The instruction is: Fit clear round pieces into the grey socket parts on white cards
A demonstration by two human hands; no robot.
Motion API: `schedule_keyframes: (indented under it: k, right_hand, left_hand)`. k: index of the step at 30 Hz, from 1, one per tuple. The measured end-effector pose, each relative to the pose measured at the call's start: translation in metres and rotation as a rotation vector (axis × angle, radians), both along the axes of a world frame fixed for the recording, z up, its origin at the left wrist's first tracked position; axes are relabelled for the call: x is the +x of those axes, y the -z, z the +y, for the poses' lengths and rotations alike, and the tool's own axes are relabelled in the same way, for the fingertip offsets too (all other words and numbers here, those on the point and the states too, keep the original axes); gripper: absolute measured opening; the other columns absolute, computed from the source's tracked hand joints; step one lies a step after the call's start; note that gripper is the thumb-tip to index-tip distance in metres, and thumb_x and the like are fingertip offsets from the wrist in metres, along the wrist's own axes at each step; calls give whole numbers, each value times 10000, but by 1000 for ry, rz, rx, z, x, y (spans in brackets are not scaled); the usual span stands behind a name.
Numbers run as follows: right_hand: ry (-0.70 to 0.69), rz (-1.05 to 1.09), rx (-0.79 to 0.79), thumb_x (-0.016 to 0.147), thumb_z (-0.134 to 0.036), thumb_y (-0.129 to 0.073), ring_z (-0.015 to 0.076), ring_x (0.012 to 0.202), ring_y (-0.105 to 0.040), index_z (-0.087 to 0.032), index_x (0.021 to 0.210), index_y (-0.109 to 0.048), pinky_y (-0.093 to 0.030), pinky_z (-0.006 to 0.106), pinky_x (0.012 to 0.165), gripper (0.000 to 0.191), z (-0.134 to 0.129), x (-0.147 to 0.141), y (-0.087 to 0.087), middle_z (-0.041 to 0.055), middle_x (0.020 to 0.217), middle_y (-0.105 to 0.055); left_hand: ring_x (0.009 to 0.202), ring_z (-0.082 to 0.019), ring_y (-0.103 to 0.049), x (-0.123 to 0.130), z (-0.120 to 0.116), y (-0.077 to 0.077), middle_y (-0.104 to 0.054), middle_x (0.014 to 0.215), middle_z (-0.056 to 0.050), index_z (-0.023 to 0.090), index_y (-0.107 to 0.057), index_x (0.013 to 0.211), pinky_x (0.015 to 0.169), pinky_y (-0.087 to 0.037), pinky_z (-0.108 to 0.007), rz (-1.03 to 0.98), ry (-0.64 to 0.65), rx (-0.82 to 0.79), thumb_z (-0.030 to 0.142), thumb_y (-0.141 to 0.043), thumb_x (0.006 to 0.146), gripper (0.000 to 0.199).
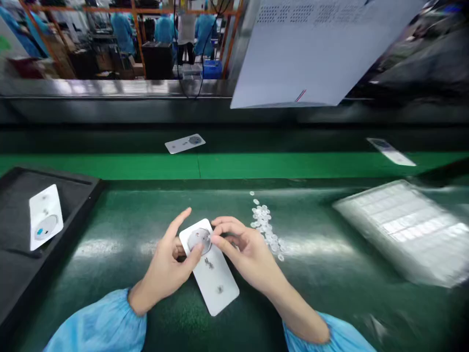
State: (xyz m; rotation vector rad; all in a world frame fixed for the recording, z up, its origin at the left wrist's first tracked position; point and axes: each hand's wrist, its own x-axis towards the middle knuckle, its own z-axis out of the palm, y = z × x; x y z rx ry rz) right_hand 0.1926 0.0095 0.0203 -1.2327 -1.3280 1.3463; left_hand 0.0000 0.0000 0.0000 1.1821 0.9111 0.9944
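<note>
A white, round-cornered flat panel (216, 281) with a grey round disc near its top end is tilted in front of me above the green bench. My left hand (172, 266) grips its upper left side, thumb pressed on the disc and index finger stretched away. My right hand (245, 249) is closed in a pinch at the disc's right edge; what is between its fingertips is too small to make out. Just beyond the right hand lies a loose pile of small clear round pieces (262, 220) on the bench.
A black tray (14, 210) at left holds a similar white panel (46, 217). Two more panels (185, 143) (391, 151) lie on the green conveyor strip (146, 167). A clear plastic-looking tray (406, 230) stands at right. A white printed sheet (311, 54) hangs above; people in blue work beyond.
</note>
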Motion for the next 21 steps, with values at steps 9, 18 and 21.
schedule_keyframes:
  k: [9,18,21]
  right_hand:
    - [-200,180,-266,836,-481,-789,170,861,-612,-180,842,-710,-525,279,694,311,-1,2,-8,52,1102,-531]
    - [-201,57,-212,863,-524,-749,178,890,-603,-206,860,-761,-515,288,723,318,-1,3,-2,61,1085,-563]
    - [-204,10,-172,880,-530,-722,157,829,-585,-208,859,-743,-496,285,681,324,-1,2,-4,56,1085,-542]
  left_hand:
    - [829,-145,-725,-7,4,3,-763,1044,34,375,-744,1174,699,-557,-200,366,-47,477,281,-739,922,269]
    - [719,-105,-699,-5,5,-1,-770,912,62,341,-794,1008,648,-525,-173,319,-169,452,241,-811,854,184]
    - [716,-107,-699,-5,4,-2,-771,920,57,340,-797,997,623,-512,-173,304,-154,405,256,-807,859,163]
